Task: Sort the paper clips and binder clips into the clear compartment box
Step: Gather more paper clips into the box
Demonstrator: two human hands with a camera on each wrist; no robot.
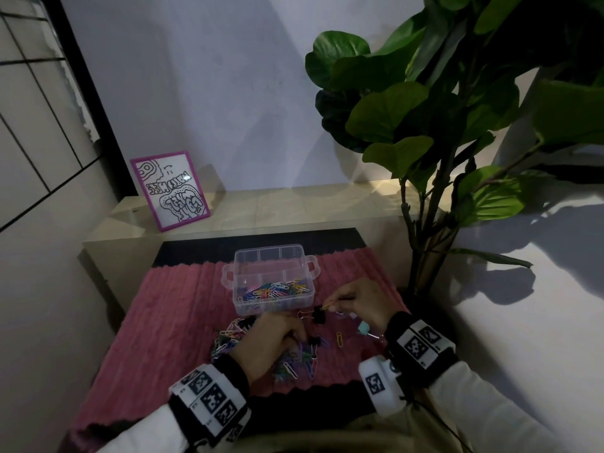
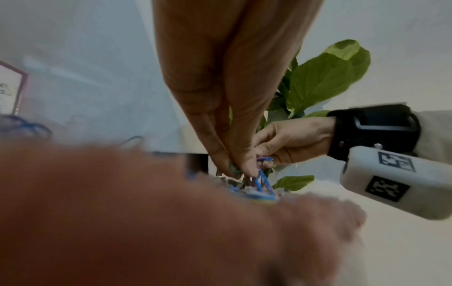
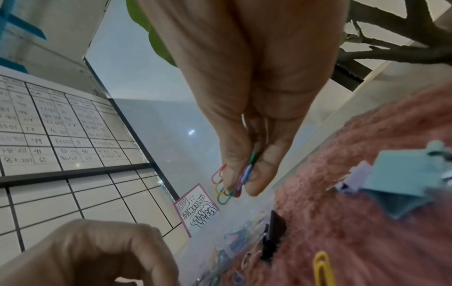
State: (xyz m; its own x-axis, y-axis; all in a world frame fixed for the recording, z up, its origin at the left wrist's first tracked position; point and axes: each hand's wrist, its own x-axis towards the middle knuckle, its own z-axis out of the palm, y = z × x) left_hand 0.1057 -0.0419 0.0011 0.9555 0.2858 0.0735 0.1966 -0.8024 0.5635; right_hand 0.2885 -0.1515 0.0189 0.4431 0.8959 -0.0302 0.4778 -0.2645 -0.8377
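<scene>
Head view showed the clear compartment box standing on a pink ribbed mat, its front compartments already heaped with coloured paper clips. Just in front of the box the right hand hung above the mat, thumb and fingers pinched on a small bunch of paper clips — red, yellow, green and purple loops stuck out below the fingertips in the right wrist view. The left hand was down on the loose pile of clips nearer the person, its fingertips closed together on a blue clip among the tangle. A black binder clip lay on the mat just beside the box, another black one by the left hand's fingers, and a pale blue binder clip under the right wrist. A single yellow paper clip lay apart between the hands. Behind the mat a framed doodle card leaned on a low ledge — a big-leafed plant stood to the right.
</scene>
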